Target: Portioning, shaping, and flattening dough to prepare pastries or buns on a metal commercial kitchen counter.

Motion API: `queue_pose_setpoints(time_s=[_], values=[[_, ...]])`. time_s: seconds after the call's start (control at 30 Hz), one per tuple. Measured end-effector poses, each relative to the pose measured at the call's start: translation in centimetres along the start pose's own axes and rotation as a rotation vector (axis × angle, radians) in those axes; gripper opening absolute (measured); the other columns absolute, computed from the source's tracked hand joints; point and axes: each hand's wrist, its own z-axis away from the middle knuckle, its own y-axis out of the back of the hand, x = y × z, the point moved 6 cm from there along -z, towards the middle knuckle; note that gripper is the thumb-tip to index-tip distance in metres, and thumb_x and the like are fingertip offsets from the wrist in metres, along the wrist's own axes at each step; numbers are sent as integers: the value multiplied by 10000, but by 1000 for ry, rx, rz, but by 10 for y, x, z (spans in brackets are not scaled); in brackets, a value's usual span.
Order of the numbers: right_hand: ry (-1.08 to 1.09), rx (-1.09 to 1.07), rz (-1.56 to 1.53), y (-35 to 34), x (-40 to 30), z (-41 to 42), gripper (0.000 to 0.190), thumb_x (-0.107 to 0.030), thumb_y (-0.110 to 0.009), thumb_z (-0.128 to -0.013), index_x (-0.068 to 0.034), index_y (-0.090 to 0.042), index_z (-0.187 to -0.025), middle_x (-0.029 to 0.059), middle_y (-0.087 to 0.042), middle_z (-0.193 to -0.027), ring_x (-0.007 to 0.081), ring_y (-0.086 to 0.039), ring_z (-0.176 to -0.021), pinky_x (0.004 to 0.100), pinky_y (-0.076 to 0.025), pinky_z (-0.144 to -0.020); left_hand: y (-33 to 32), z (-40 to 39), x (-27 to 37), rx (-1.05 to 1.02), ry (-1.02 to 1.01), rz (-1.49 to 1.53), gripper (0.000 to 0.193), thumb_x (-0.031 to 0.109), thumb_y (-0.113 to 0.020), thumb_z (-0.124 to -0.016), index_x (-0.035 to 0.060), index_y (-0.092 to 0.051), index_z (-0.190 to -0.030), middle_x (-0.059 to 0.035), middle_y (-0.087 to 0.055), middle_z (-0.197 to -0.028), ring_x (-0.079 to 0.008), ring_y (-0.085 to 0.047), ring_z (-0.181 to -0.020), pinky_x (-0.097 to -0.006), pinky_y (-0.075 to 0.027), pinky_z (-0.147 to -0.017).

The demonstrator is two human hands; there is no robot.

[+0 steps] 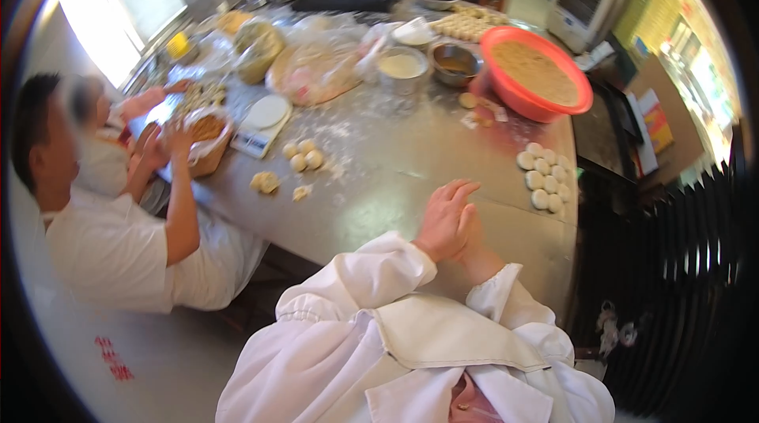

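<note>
Above the front of the metal worktable [379,186], my left hand [443,221] lies over my right hand [472,240], palms together. The left hand covers most of the right one, and whatever may be between the palms is hidden. Round white dough pieces [542,177] sit in a cluster to the right of my hands. Several yellowish dough balls [303,156] rest on the floured surface to the left. Near them are a lumpy dough piece [265,183] and a small dough scrap [301,193].
A red plastic basin [584,104] of crumbly filling stands at the back right, beside a metal bowl [455,64]. Plastic-covered dough [314,67] and a kitchen scale [261,126] are further left. Two people in white work at the left, one at a lined container [207,156].
</note>
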Motion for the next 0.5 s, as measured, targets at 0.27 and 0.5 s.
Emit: queue_pose_setpoints(time_s=[0.27,0.5], values=[[166,319,1385,-85,-20,-18,257,-256,-633,-926,-19,-651,-830,127,-649,-692,193,-596,-600,364,-476,-571,35,37,-72,4,215,-268,512,295,-601,-945,25,-483,-1363,-259,-513,-1371,-449,-503,-1239,-507,-401,-1046],[394,338,1501,-96,-7,-39,272,-237,-644,-908,-17,-645,-749,142,-625,-602,221,-579,-522,369,-462,-537,176,43,-181,124,316,-717,587,263,-707,-859,49,-487,-1359,-249,-484,-1414,-416,-507,-1251,-493,-428,-1030]])
